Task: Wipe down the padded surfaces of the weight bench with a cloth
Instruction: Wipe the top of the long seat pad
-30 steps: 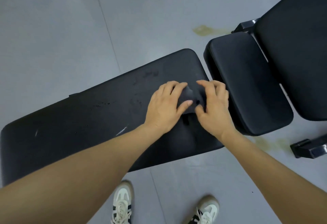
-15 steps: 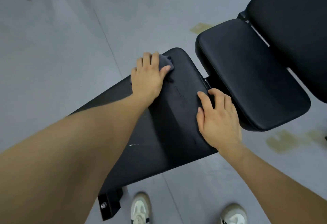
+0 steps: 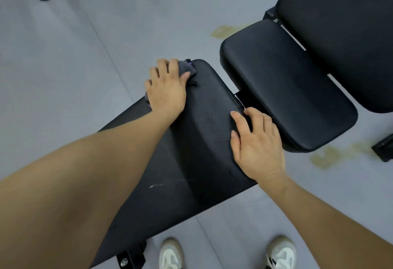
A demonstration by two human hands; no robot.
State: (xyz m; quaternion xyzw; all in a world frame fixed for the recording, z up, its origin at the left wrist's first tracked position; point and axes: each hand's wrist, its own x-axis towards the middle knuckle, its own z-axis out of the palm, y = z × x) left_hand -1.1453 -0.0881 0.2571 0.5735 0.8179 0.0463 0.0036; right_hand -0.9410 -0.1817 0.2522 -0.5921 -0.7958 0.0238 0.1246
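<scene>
Cloth (image 3: 187, 69) is bunching under the left hand (image 3: 167, 90), fingers (image 3: 163, 66) pressing it flat at the pad's (image 3: 204, 141) far corner, so it's probably sliding off the edge while the right hand (image 3: 256, 141) is lying spread.

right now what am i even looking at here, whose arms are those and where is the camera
The camera sits on a person's head and looks down, so the arms are the wearer's own, and their white shoes show at the bottom. The black slab is the long pad of a weight bench on a grey floor. The left hand presses a dark cloth onto the pad's far corner, wiping it. The right hand lies flat on the pad's end and holds nothing. Beyond it is a shorter seat pad, and a second bench pad stands at top right.
</scene>
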